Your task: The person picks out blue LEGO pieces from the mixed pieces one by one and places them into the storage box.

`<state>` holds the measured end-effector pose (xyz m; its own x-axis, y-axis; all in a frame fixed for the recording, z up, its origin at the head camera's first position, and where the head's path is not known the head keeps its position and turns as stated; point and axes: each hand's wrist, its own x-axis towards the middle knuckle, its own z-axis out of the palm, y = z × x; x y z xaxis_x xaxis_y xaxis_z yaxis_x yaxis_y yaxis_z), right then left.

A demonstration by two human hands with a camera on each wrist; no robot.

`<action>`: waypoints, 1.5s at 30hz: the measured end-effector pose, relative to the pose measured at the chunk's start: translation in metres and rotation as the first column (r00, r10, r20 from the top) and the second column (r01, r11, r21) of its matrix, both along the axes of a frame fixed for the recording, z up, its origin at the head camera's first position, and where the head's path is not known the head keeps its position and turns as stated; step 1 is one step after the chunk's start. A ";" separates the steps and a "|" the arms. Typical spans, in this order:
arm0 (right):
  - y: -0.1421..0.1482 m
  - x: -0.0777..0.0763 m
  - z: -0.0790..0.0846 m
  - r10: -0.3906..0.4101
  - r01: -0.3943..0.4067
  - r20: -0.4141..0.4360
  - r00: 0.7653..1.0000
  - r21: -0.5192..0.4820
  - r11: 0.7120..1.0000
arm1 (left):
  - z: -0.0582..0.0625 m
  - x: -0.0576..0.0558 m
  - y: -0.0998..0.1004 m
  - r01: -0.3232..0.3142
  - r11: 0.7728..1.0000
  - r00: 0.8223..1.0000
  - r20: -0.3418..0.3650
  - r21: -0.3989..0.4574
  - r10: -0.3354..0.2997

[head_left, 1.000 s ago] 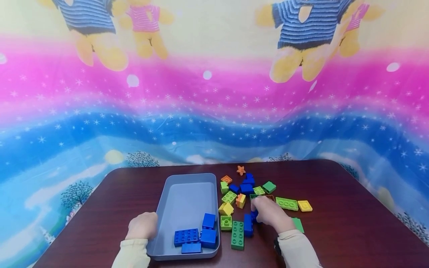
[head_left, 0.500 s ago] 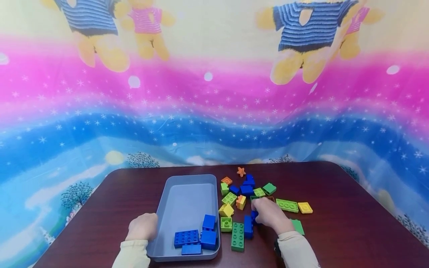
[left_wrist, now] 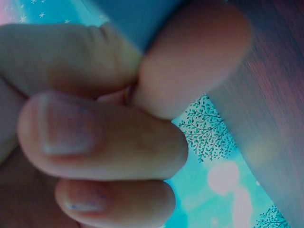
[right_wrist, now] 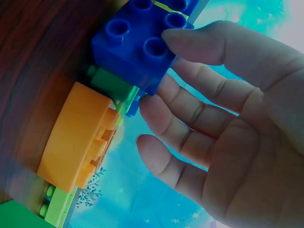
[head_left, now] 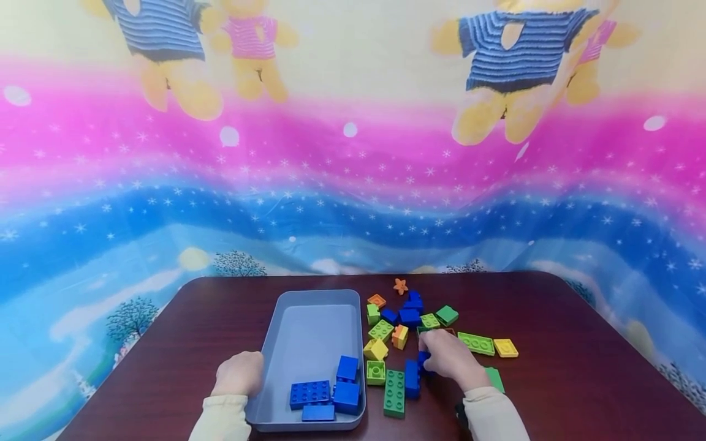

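Note:
In the head view my left hand grips the left rim of a grey-blue tray, its thumb and index finger pinching the tray wall in the left wrist view. Several blue bricks lie at the tray's near end. Right of the tray, my right hand reaches down into loose toy bricks. The right wrist view has its thumb and fingertips pinching one edge of a blue studded brick. Most of that brick is hidden by the hand from above. Another blue brick stands just left of it.
Around the right hand lie a long green brick, a light green brick, a yellow piece and several others. An orange flower piece sits near the far edge. A printed cloth hangs behind the dark table.
The head view has tilted and shifted slightly, so everything sits a little lower and further right. Both hands stay in place relative to the tray and bricks.

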<state>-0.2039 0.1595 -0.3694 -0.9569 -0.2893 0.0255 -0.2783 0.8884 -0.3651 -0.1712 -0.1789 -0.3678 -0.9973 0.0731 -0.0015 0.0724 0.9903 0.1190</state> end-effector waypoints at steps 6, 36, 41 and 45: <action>0.000 0.003 0.004 -0.004 0.004 -0.021 1.000 -0.008 1.000 | -0.001 0.000 0.000 0.005 1.000 1.000 0.001 0.000 -0.005; -0.032 0.004 0.026 0.035 -0.032 -0.364 0.931 0.014 0.999 | 0.006 0.001 -0.001 0.006 1.000 1.000 0.010 0.009 -0.006; -0.050 0.003 0.024 0.086 -0.097 -0.520 0.850 0.007 0.995 | 0.006 0.002 -0.001 0.009 1.000 1.000 0.006 0.013 -0.009; -0.066 0.003 0.018 0.163 -0.171 -0.594 0.788 0.043 0.984 | 0.005 0.001 -0.001 0.012 1.000 1.000 -0.001 0.016 -0.012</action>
<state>-0.2008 0.0935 -0.3512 -0.6897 -0.4385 0.5762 -0.5870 0.8045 -0.0904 -0.1701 -0.1797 -0.3627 -0.9963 0.0855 0.0002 0.0847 0.9872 0.1350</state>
